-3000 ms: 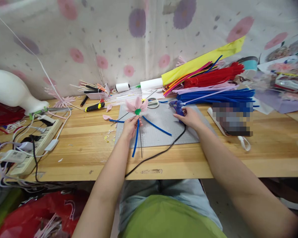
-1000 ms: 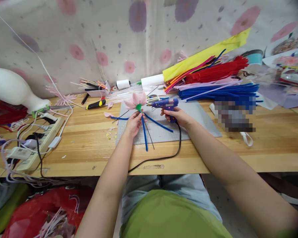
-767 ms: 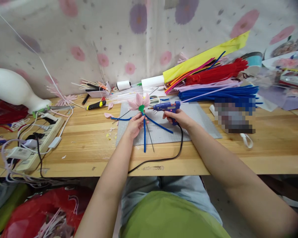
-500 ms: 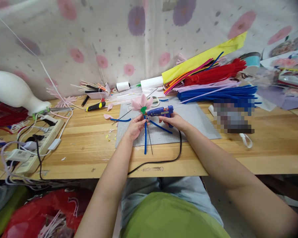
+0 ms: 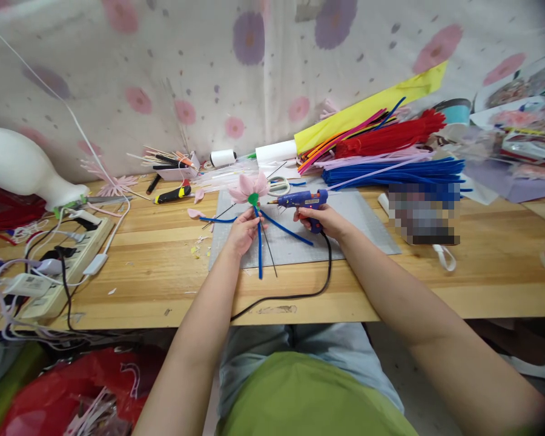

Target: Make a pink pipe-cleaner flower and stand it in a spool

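Pinched in my left hand (image 5: 244,232) is the stem of a pink flower (image 5: 249,186) with a green base (image 5: 253,198). A blue pipe cleaner (image 5: 260,254) and a thin dark wire hang down below the fingers. My right hand (image 5: 320,219) is wrapped round a blue glue gun (image 5: 300,200). Its nozzle points left at the flower, with a gap between them. Another blue pipe cleaner (image 5: 290,230) slants across the grey mat (image 5: 358,236) between the hands.
Behind the mat lie white-handled scissors (image 5: 279,186), red pipe cleaners (image 5: 390,138) and blue ones (image 5: 390,173). A yellow-black cutter (image 5: 172,194) and a power strip (image 5: 91,248) are on the left. The gun's black cord (image 5: 290,297) curves along the front.
The glue gun's nozzle has drawn back to the right, away from the flower's green base. My left hand and the flower have shifted slightly left.
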The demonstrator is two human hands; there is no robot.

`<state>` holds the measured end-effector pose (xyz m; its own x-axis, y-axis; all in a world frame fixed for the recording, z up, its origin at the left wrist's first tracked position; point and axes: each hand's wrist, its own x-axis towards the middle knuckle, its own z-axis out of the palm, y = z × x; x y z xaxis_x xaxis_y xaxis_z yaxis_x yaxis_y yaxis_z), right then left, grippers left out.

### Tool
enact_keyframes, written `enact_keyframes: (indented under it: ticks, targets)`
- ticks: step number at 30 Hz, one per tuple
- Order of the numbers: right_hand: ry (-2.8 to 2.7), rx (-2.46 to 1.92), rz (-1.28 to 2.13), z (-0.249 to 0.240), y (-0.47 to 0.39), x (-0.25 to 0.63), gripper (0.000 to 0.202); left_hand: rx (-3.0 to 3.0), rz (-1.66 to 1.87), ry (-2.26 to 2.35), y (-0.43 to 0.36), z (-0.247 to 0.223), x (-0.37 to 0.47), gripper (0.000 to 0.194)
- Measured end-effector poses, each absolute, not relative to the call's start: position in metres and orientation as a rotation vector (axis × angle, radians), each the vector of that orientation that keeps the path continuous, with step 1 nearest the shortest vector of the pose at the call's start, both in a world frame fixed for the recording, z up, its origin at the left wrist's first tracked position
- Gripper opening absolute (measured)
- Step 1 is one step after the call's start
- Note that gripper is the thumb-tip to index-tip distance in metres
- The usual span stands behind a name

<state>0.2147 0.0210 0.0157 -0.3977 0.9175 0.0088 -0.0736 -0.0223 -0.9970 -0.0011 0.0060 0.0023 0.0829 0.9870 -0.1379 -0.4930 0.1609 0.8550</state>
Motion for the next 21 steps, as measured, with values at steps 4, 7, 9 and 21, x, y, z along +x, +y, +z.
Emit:
enact_keyframes:
  ticks: [4,7,9,21]
  targets:
    - [-1.532,-0.973,1.542,0.012,0.02,0.209,0.033,0.781,1.255,0.935,0.004,0.004,0.001,0.028]
    - [-1.59,-1.027,1.498,0.012,0.019,0.207,0.036,0.849,1.234,1.003,0.003,0.004,0.003,0.036]
    - [-1.637,-1.074,1.45,0.016,0.018,0.207,0.038,0.91,1.226,1.02,0.003,0.003,0.005,0.039]
    - [-1.943,-1.416,1.119,0.049,0.016,0.217,0.045,1.041,1.235,1.115,0.005,-0.002,0.01,0.034]
